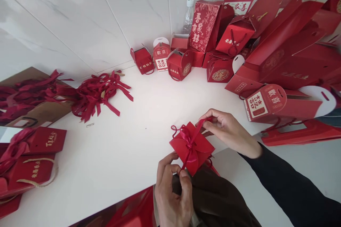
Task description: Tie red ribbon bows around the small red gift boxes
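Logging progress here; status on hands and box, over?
Left hand and right hand pinching shiny crimson fabric ribbon either side of its bow. Bow atop red curved-flap cardboard box. Nothing covering the bow.

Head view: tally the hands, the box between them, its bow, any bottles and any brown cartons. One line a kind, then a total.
Left hand and right hand: 2
Box between them: 1
Bow on that box: 1
Bottle: 1
Brown carton: 1
Total: 6
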A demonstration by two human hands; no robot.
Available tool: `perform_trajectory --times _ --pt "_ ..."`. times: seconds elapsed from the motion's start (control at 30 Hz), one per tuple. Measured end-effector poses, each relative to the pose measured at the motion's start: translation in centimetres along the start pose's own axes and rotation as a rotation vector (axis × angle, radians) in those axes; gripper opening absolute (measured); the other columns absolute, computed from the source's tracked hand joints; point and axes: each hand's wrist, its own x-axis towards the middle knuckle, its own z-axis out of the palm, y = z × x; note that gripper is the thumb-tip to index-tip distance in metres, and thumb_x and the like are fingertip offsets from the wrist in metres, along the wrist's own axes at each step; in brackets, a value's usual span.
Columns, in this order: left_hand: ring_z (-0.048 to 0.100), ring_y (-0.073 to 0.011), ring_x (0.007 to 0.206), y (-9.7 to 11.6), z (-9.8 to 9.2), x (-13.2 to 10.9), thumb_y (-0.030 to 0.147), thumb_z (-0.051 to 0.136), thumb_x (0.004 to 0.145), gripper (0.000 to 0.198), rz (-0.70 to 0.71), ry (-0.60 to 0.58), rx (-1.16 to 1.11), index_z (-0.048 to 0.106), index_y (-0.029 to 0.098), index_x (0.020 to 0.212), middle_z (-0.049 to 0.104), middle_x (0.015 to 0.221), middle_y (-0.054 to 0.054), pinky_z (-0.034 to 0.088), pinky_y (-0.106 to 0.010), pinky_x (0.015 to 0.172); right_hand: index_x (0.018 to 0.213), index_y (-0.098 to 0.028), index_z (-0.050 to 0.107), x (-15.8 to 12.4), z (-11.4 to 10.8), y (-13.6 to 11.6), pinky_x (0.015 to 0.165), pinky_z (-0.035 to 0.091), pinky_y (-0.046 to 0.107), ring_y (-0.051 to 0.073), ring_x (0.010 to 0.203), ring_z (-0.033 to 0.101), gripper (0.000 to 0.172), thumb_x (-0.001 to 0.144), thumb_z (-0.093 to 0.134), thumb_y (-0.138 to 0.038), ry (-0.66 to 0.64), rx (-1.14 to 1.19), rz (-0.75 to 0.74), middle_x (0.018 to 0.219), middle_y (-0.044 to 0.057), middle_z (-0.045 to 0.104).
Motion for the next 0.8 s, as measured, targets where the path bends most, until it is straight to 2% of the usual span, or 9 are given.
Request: perform_trajectory --times 0.1,0.27,0.4,0.5,0.57,0.6,0.67,0.73,0.8 --pt "0.067 -0.021 0.097 -0.2 -0.1 0.0 0.028 0.05 0.091 0.021 0.004 0.015 -0.034 0.053 0.021 0.071 0.067 0.111 -0.007 0.048 -0.028 0.065 0.091 -0.021 0.06 0.2 0.1 0.2 0.082 0.06 0.04 0.021 0.082 0.074 0.01 0.092 0.062 -0.03 -0.015 0.067 0.033 0.086 0.002 0.072" --pt "0.066 -0.0221 0.097 -0.7 -0.5 -0.1 0.029 0.047 0.092 0.026 0.024 -0.031 -0.044 0.049 0.021 0.068 0.068 0.114 -0.007 0.051 -0.032 0.075 0.09 -0.021 0.059 0.5 0.2 0.4 0.077 0.061 0.037 0.019 0.078 0.074 0.008 0.091 0.061 -0.028 -0.007 0.138 0.06 0.085 0.001 0.071" --pt "0.065 -0.0258 0.106 -0.4 -1.0 -0.2 0.031 0.047 0.094 0.022 0.03 -0.015 -0.064 0.05 0.022 0.074 0.067 0.119 -0.009 0.052 -0.037 0.082 0.102 -0.021 0.062 0.3 -0.7 0.3 0.089 0.059 0.045 0.023 0.093 0.073 0.013 0.092 0.055 -0.025 -0.036 0.03 0.031 0.105 0.006 0.072" --pt "0.061 -0.0285 0.117 0.4 -1.1 -0.1 0.032 0.053 0.092 0.009 0.081 0.091 -0.022 0.055 0.023 0.096 0.063 0.127 -0.012 0.052 -0.04 0.087 0.123 -0.026 0.06 -0.4 -1.2 -0.6 0.108 0.045 0.052 0.026 0.122 0.061 0.035 0.092 0.048 -0.017 0.165 -0.222 -0.145 0.132 0.007 0.063" --pt "0.06 -0.0286 0.119 0.8 -0.8 0.2 0.03 0.059 0.09 0.02 0.185 0.095 0.051 0.056 0.023 0.108 0.059 0.131 -0.013 0.053 -0.042 0.089 0.131 -0.028 0.057 -0.8 -0.8 -1.5 0.115 0.037 0.052 0.027 0.133 0.051 0.04 0.094 0.048 -0.018 0.292 -0.39 -0.325 0.14 0.006 0.058" --pt "0.06 -0.0282 0.118 1.0 -0.5 0.5 0.028 0.062 0.088 0.025 0.256 0.073 0.092 0.056 0.023 0.111 0.058 0.131 -0.013 0.053 -0.042 0.09 0.132 -0.029 0.057 -1.0 -0.3 -2.0 0.116 0.036 0.053 0.028 0.136 0.048 0.038 0.095 0.05 -0.021 0.281 -0.465 -0.412 0.142 0.006 0.056" --pt "0.059 -0.0273 0.117 1.0 0.2 1.0 0.023 0.066 0.086 0.029 0.371 0.037 0.179 0.058 0.022 0.114 0.057 0.129 -0.013 0.053 -0.041 0.091 0.127 -0.028 0.062 -0.9 1.0 -2.7 0.113 0.039 0.052 0.029 0.134 0.047 0.032 0.095 0.059 -0.029 0.117 -0.592 -0.529 0.136 0.009 0.057" --pt "0.059 -0.0256 0.112 0.8 0.9 1.5 0.016 0.065 0.087 0.023 0.422 0.052 0.244 0.062 0.023 0.109 0.058 0.122 -0.012 0.054 -0.039 0.088 0.114 -0.027 0.069 -0.6 2.2 -3.1 0.105 0.046 0.05 0.029 0.122 0.053 0.021 0.094 0.065 -0.03 -0.065 -0.66 -0.531 0.123 0.01 0.062" --pt "0.059 -0.0236 0.105 0.7 1.3 1.8 0.011 0.062 0.088 0.017 0.43 0.077 0.26 0.063 0.023 0.1 0.06 0.114 -0.01 0.054 -0.035 0.082 0.099 -0.025 0.07 -0.1 3.0 -3.0 0.096 0.05 0.046 0.026 0.108 0.057 0.007 0.094 0.065 -0.025 -0.144 -0.659 -0.492 0.107 0.008 0.064"
